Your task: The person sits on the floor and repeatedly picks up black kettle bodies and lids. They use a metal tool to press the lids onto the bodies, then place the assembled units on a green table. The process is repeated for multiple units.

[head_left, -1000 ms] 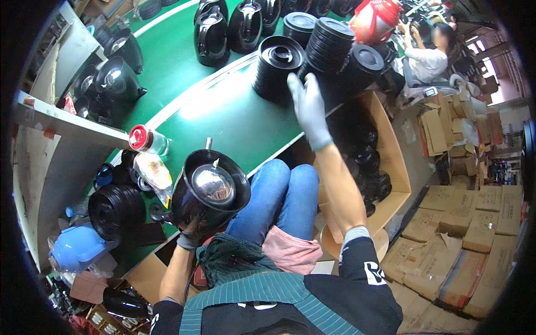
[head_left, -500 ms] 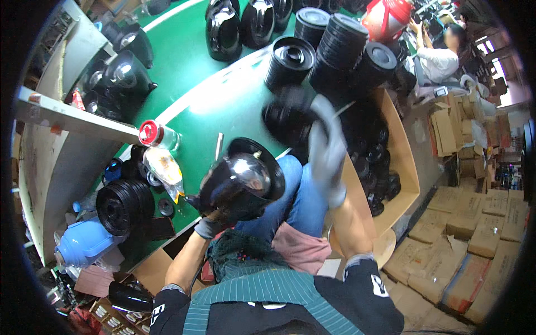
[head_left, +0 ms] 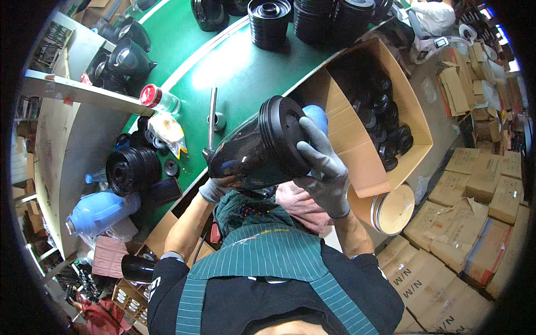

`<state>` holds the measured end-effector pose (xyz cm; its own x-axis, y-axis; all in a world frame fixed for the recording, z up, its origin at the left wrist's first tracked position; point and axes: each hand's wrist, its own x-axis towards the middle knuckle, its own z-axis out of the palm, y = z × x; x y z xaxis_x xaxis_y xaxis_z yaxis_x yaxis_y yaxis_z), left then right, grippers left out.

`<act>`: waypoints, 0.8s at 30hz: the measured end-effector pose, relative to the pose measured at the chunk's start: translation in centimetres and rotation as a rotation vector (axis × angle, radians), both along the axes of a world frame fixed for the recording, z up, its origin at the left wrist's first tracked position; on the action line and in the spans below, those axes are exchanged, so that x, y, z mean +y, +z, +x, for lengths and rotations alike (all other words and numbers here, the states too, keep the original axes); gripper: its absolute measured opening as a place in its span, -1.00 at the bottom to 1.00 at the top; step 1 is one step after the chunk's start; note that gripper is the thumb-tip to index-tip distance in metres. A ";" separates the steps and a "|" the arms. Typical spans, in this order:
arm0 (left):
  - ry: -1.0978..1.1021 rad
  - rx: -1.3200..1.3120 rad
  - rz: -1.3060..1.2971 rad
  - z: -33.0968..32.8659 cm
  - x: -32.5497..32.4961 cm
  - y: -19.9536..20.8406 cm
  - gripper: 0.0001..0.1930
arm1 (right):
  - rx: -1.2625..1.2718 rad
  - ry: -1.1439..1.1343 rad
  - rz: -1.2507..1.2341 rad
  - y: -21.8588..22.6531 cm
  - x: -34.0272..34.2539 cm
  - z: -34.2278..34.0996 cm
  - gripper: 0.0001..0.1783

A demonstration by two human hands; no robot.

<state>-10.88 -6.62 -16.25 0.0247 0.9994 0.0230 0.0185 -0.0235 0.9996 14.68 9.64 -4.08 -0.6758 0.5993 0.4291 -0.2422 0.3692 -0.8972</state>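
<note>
A glossy black jug body (head_left: 240, 159) lies tilted over my lap, its wide end facing right. My left hand (head_left: 212, 191), in a grey glove, is closed around its lower left side, with most fingers hidden under it. Against the wide end sits a round black base (head_left: 290, 134) with a ribbed rim. My gloved right hand (head_left: 324, 170) grips this base from the right, fingers bent over its flat face. Whether the base is fully seated in the body cannot be made out.
A metal rod (head_left: 213, 111) stands on the green table just beyond the body. Right of my lap, an open carton (head_left: 416, 159) holds black round parts. Stacked black bases (head_left: 269, 28) stand at the back. A red-lidded jar (head_left: 159, 99) and a blue jug (head_left: 103, 212) are left.
My right hand has come back toward me from the far right, bringing a round black base onto the jug body's wide end. That end was uncovered before. The view has shifted.
</note>
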 end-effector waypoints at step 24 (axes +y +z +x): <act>-0.263 -0.174 0.155 2.6 -1.2 1.4 -0.21 | 0.020 0.159 -0.030 0.6 -2.4 4.9 -0.37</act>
<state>-8.26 -7.78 -14.82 0.2635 0.9437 0.2002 -0.1789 -0.1562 0.9714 19.54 7.27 -3.43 -0.7546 0.4988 0.4264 -0.3129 0.2977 -0.9019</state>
